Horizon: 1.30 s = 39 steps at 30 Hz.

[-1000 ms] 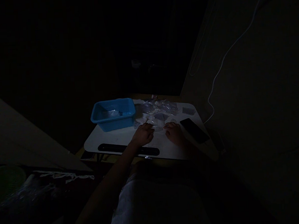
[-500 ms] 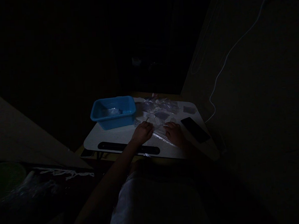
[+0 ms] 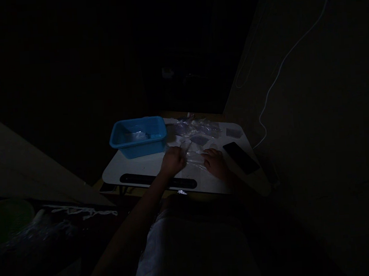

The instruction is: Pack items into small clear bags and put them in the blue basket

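Note:
My left hand [image 3: 173, 160] is closed at the left end of a clear plastic bag [image 3: 194, 157], over the small white table [image 3: 149, 167]. My right hand [image 3: 215, 161] rests at the bag's right side, its fingers bent and pressed on the plastic. Dim light hides the fingertips of both hands. Just beyond them lies a flat greyish packet [image 3: 200, 140], with a heap of crumpled clear plastic bags [image 3: 196, 127] behind it. To the left of my left hand stands a blue plastic basin [image 3: 144, 148] with some clear plastic inside.
A dark phone [image 3: 241, 157] lies at the table's right, with a small flat grey piece [image 3: 234, 132] behind it. A black slot [image 3: 157, 181] runs along the near edge. A white cable [image 3: 265, 104] hangs at right. At lower left are a green basin [image 3: 10, 219] and plastic wrapping [image 3: 49, 231].
My left hand has moved slightly left and its fingers have closed more. The plastic between my hands has lifted and bunched up; its near edge no longer lies stretched out. My right hand stays nearly still.

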Tool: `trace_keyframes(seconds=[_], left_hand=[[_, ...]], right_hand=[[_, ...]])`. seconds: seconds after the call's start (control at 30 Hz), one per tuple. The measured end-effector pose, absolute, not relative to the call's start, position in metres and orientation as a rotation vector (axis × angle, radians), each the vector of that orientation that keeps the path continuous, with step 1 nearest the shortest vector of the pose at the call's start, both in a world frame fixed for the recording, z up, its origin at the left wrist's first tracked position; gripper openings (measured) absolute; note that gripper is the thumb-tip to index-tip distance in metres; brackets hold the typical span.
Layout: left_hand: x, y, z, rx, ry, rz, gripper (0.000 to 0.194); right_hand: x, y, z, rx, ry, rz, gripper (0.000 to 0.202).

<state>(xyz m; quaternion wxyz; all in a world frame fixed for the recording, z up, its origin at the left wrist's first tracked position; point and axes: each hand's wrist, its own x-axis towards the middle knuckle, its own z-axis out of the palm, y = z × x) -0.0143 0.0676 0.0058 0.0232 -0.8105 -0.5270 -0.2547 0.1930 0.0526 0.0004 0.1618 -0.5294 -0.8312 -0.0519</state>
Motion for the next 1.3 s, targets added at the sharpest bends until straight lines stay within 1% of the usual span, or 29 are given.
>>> trace_keyframes(seconds=[0.17,0.23,0.3,0.4,0.47,0.6,0.7,0.77,0.93,1.13,1.3], left_hand=[[-0.013,0.068,0.005,-2.504,-1.665,-0.854,0.054],[-0.013,0.068,0.005,-2.534,-1.596,-0.868,0.062],[-0.014,0.069,0.004,-2.579,-1.522,-0.820,0.056],[-0.014,0.068,0.005,-2.607,-1.477,-0.721,0.037],[-0.013,0.067,0.006,-2.590,-1.477,-0.657,0.032],[-0.012,0.065,0.008,-2.543,-1.513,-0.567,0.031],[-0.012,0.063,0.010,-2.543,-1.530,-0.578,0.034],[-0.012,0.064,0.009,-2.546,-1.528,-0.602,0.037],[-0.013,0.066,0.006,-2.572,-1.487,-0.618,0.047],[-0.014,0.068,0.004,-2.630,-1.425,-0.573,0.036],[-0.013,0.067,0.004,-2.627,-1.435,-0.571,0.040]], right_hand=[[0.193,0.053,0.000,-1.509,-2.383,-0.152,0.036],[0.193,0.053,0.000,-1.506,-2.383,-0.152,0.035],[0.193,0.053,-0.001,-1.502,-2.376,-0.158,0.035],[0.193,0.053,-0.002,-1.514,-2.357,-0.163,0.035],[0.193,0.052,-0.002,-1.533,-2.341,-0.168,0.033],[0.194,0.051,0.002,-1.580,-2.336,-0.181,0.032],[0.195,0.055,0.009,-1.624,-2.326,-0.179,0.031],[0.196,0.060,0.014,-1.654,-2.289,-0.161,0.035],[0.195,0.077,0.017,-1.636,-2.287,-0.011,0.055],[0.195,0.093,0.013,-1.725,-2.260,-0.078,0.058],[0.195,0.093,0.021,-1.719,-2.193,-0.134,0.059]])
